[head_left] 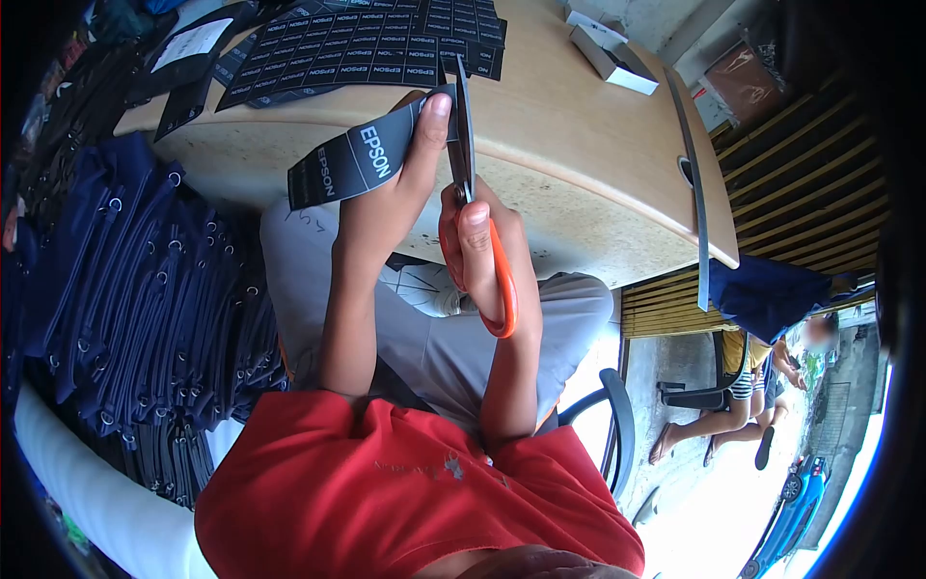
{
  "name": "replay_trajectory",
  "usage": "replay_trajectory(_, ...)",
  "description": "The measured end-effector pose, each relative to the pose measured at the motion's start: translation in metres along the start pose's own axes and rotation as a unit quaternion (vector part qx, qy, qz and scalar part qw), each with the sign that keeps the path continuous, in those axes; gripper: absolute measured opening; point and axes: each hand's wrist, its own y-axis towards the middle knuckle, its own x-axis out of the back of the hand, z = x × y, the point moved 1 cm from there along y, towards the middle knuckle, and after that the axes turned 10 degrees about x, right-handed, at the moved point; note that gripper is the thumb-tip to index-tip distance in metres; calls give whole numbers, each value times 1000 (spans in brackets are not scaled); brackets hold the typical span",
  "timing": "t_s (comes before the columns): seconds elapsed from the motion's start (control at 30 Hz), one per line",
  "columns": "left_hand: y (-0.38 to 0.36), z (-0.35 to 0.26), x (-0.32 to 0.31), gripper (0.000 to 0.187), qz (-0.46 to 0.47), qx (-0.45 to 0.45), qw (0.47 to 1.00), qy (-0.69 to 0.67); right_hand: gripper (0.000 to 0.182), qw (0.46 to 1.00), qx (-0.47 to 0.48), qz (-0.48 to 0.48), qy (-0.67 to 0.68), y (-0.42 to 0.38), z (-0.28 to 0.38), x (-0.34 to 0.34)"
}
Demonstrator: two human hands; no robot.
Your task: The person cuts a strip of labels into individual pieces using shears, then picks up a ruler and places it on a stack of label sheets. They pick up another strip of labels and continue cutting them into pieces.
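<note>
My left hand (400,159) is closed on a strip of black labels (340,162) printed with EPSON, the thumb pressed flat near its right end. The strip's free end hangs to the left over my wrist. In my right hand (492,241) is a pair of scissors (463,145) with orange handles, thumb through one loop. Their blades point upward, slightly parted, right at the strip's edge beside my left thumb. Both hands are raised in front of the table's near edge, above my lap.
Sheets of EPSON labels (357,48) lie on the wooden table (569,125), with a small white box (617,60) to the right. Dark blue straps with metal rings (145,289) are piled at left. A seated person (743,396) is at far right, beyond a chair armrest (617,425).
</note>
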Motion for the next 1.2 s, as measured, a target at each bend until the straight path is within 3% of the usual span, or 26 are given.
replay_trajectory(0.1, 0, -1, 2, 37, 3, -2, 1000, 19, 60, 1000, 0, 0, -4, 0, -1, 0)
replay_trajectory(0.2, 0, -4, 5, 37, 15, 70, 996, 52, 61, 1000, 12, -11, -6, 1, 0, -2)
replay_trajectory(0.37, 2, 2, 1, 37, -9, -38, 999, -10, 60, 1000, 2, -8, -12, 0, 0, -2)
replay_trajectory(0.5, 1, 2, 3, 36, -4, -19, 1000, 1, 59, 1000, -10, -7, -9, 0, -1, -3)
replay_trajectory(0.57, 1, 0, 5, 37, 8, 39, 998, 41, 58, 1000, -15, -8, -16, 0, 0, -4)
replay_trajectory(0.77, 2, 2, 2, 37, 3, -20, 1000, -6, 55, 999, -18, -18, -21, 1, 1, -4)
replay_trajectory(0.87, 1, 2, 4, 37, 12, 20, 1000, 5, 52, 999, -19, -22, -31, 2, 3, -4)
replay_trajectory(1.1, 2, 7, 1, 35, 4, -14, 1000, 12, 47, 998, -39, -33, -41, 2, 4, -5)
replay_trajectory(1.2, 3, 7, 0, 45, -2, -27, 999, -20, 47, 997, -43, -37, -46, 2, 7, -6)
